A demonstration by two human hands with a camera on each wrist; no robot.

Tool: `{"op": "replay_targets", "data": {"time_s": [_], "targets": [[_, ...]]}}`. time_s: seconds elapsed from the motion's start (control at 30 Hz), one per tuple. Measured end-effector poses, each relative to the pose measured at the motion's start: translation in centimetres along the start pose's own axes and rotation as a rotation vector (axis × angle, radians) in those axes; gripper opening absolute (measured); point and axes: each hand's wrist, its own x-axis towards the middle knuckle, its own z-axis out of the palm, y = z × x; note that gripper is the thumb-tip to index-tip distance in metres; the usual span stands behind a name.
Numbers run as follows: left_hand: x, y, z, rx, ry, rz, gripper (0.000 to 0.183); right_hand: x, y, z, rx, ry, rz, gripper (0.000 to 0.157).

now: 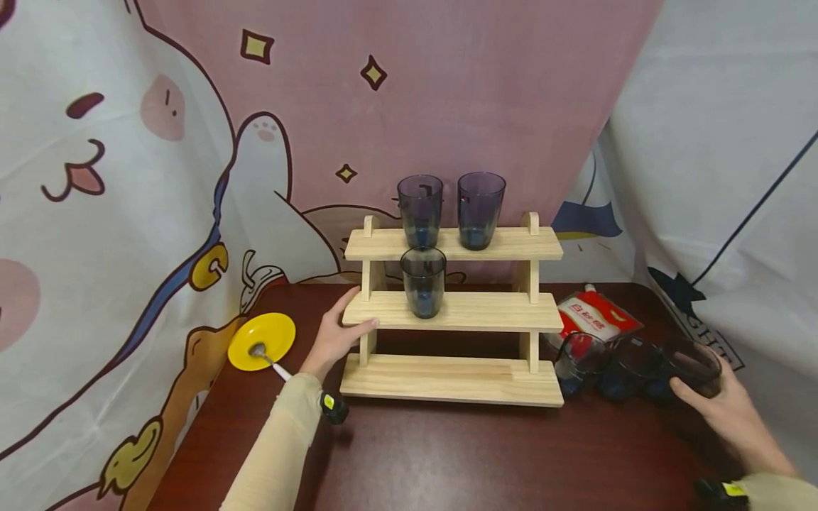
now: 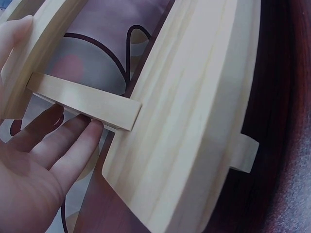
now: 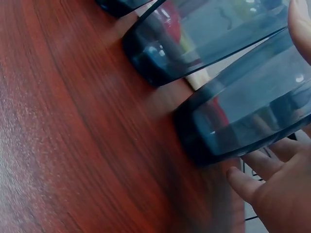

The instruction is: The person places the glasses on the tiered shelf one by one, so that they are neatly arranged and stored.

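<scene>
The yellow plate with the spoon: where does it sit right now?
In the head view the yellow plate lies at the table's left edge, left of the wooden rack and the left hand, a spoon resting on it.

Pale 3-tier wooden rack (image 1: 452, 312) upright on table, dark tinted glass (image 1: 693, 369) upright beside it

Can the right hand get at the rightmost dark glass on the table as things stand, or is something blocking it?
Probably yes. The right hand is already at the rightmost dark glass, fingers around its near side, and nothing lies between them. The neighbouring glass crowds only its left side.
</scene>
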Motion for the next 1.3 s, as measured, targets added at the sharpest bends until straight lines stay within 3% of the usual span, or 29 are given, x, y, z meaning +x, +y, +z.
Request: {"op": "replay_targets", "data": {"time_s": [0.13,0.5,0.77,0.9,1.0,1.07,1.23,1.3], "targets": [[0.0,-0.1,0.0,0.005,-0.002,0.004,0.087,0.1,0.5,0.4,0.016,-0.010,0.005,0.089],[0.2,-0.2,-0.1,0.024,0.002,0.001,0.087,0.2,0.9,1.3,0.091,0.101,0.067,0.075],[1.7,-2.8,-0.5,0.037,0.009,-0.011,0.089,-0.3,0.9,1.6,0.522,0.117,0.039,0.069],[1.7,-3.0,-0.5,0.042,0.014,0.009,0.088,-1.0,0.7,1.7,0.587,0.155,0.077,0.072],[1.6,-2.9,-0.5,0.048,0.015,0.022,0.087,-1.4,0.0,1.5,0.625,0.220,0.108,0.070],[1.2,-2.0,-0.3,0.042,0.011,0.016,0.087,-1.6,-0.6,1.3,0.673,0.257,0.097,0.067],[0.1,0.3,0.0,0.012,0.001,-0.010,0.087,-1.7,-2.6,0.6,0.772,0.295,-0.003,0.062],[0.0,0.4,0.0,0.009,0.002,-0.012,0.086,-1.7,-3.5,0.3,0.801,0.289,-0.051,0.059]]}}
